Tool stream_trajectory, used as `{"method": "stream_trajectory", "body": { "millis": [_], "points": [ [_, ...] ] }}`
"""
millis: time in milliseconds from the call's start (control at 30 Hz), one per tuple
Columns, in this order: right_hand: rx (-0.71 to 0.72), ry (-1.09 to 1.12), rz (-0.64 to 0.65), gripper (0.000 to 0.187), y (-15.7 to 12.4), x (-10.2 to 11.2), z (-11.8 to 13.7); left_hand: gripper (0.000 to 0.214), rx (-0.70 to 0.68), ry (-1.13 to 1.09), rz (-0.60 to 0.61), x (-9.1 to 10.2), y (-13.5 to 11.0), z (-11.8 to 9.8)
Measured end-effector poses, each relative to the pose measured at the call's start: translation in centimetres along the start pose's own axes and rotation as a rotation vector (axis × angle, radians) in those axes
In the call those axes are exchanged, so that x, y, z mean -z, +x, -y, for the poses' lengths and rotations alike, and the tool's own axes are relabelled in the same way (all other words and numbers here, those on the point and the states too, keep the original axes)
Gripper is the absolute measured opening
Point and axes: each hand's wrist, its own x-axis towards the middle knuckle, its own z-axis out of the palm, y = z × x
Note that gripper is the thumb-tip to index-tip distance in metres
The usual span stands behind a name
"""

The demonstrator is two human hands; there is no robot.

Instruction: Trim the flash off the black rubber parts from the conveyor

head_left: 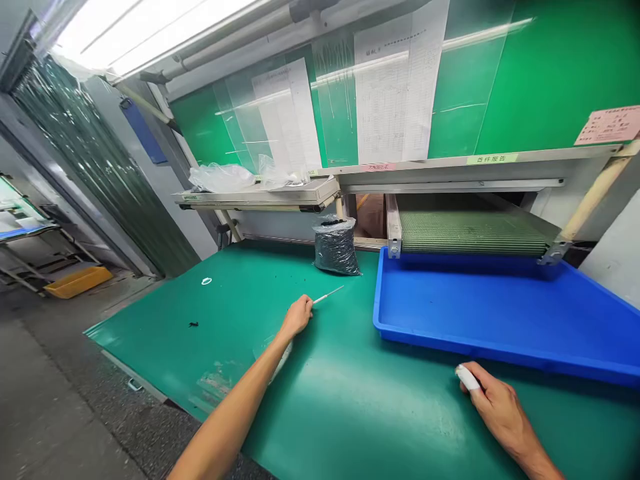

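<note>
Green matting (350,400) covers the bench I'm steering over, scuffed and taped near its front left corner. My left hand (297,315) is pinched on the near end of a thin white stick (327,295) that lies on the mat, pointing toward a bag of black parts (336,247). My right hand (495,400) rests just beside the near rim of a blue tray (500,313), one fingertip wrapped in white; I cannot tell whether it grips anything. A ribbed conveyor belt (470,232) ends over the tray. Plastic strip curtain (100,167) hangs at the left.
</note>
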Motion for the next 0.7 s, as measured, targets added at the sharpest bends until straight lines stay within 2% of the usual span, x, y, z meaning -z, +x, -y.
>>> {"method": "stream_trajectory", "body": {
  "millis": [100,200,267,333,400,467,600,700],
  "points": [
    [0.102,-0.027,-0.003,0.034,-0.4,-0.3,0.3,0.026,0.005,-0.183,0.035,0.7,-1.6,-1.2],
    [0.233,-0.049,-0.002,0.026,-1.0,-0.1,2.2,0.031,-0.056,-0.347,0.119,1.1,-3.7,-3.6],
    [0.360,-0.074,-0.025,0.018,-1.3,0.2,4.6,0.028,-0.129,-0.460,0.268,1.0,-5.2,-5.9],
    [0.517,-0.125,-0.104,0.016,-1.4,0.7,7.2,0.024,-0.235,-0.504,0.468,0.4,-6.9,-8.4],
    [0.659,-0.238,-0.210,0.023,-1.2,1.1,9.4,0.020,-0.364,-0.456,0.643,-0.7,-8.5,-10.9],
    [0.746,-0.392,-0.297,0.032,-0.9,1.3,10.5,0.016,-0.472,-0.414,0.746,-2.3,-9.7,-13.0],
    [0.713,-0.637,-0.357,0.042,-0.4,1.3,9.4,0.014,-0.607,-0.354,0.766,-5.5,-10.4,-15.2],
    [0.667,-0.675,-0.297,0.041,-0.7,1.5,8.4,0.013,-0.694,-0.325,0.831,-6.9,-10.6,-15.5]
  ]
}}
